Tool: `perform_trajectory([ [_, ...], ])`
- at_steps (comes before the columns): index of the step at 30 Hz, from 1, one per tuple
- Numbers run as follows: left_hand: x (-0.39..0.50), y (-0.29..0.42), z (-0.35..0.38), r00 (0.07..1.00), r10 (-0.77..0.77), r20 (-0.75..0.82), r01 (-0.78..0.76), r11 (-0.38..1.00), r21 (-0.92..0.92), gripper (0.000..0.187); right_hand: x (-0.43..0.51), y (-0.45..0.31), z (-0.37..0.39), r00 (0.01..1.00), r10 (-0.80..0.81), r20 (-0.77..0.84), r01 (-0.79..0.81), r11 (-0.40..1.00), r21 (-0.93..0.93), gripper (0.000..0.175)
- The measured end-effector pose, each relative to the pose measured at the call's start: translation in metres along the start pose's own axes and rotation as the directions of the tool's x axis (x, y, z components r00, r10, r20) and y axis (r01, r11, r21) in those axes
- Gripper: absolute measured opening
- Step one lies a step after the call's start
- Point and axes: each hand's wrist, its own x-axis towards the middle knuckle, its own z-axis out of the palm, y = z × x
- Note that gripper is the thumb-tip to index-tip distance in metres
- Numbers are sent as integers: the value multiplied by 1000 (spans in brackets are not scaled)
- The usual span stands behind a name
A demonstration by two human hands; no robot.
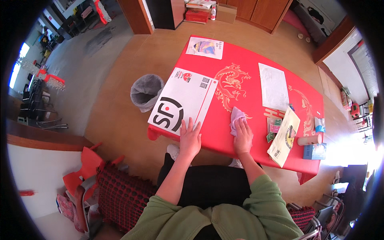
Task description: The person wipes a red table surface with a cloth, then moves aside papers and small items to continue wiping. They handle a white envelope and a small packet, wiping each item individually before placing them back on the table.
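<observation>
My left hand (189, 139) lies palm down with fingers spread, its fingertips over the near right corner of a flat white cardboard box (187, 97) that bears black lettering and printed codes. Under the fingers of my right hand (243, 138) is a bunched lilac cloth (237, 115), pressed against the red tablecloth (220, 136). A gold dragon print (231, 84) decorates the tablecloth beyond the cloth. To the right of my right hand are small green and pink packets (273, 128), partly beneath a cream printed paper bag (285, 138).
A white sheet (273, 87) and a printed sheet (205, 48) lie farther back. At the right end are a pinkish cylinder (309, 140), a blue box (314, 151) and a blue-white packet (319, 124). A lined bin (145, 91) stands left of the table; a red chair (85, 165) is behind left.
</observation>
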Motion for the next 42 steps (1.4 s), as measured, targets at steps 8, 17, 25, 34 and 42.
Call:
perform_trajectory([
  [8,16,15,9,998,-53,16,53,998,19,46,-1,-6,-5,1000,13,-5,-13,1000,-4,55],
  [17,37,46,40,980,135,-143,-171,944,-281,36,6,-2,-15,996,83,27,-85,989,125,67],
  [25,46,54,53,980,129,-154,-171,938,-302,29,43,-9,-51,986,113,121,-122,990,70,71],
  [34,53,61,59,970,152,-192,-211,917,-339,24,148,146,-19,822,492,287,-369,844,-390,93],
  [42,64,64,56,971,124,-205,-194,908,-371,22,161,182,-5,902,415,124,-282,781,-558,59],
])
